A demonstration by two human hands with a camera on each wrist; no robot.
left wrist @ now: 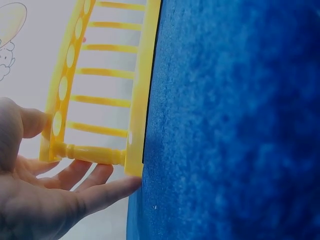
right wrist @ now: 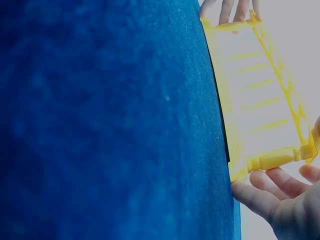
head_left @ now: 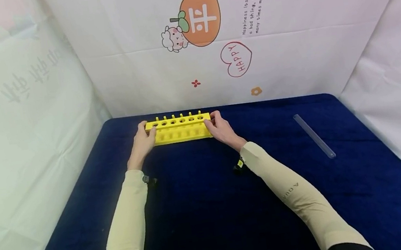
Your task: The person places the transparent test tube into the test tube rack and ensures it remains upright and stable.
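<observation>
A yellow test tube rack (head_left: 180,134) stands upright at the far edge of the table, with a row of round holes along its top and several pegs showing behind. My left hand (head_left: 143,145) grips its left end, thumb at the front of the top plate. The right hand (head_left: 223,130) holds the opposite end in much the same way. In the left wrist view, the left fingers (left wrist: 100,175) lie around the end post, one fingertip at the base. The right wrist view shows the right fingers (right wrist: 280,182) against the other end post.
A clear test tube (head_left: 314,136) lies slantwise on the right side of the dark blue tablecloth (head_left: 204,210). Behind the table hangs a white printed sheet (head_left: 132,75), with more white sheeting along both sides.
</observation>
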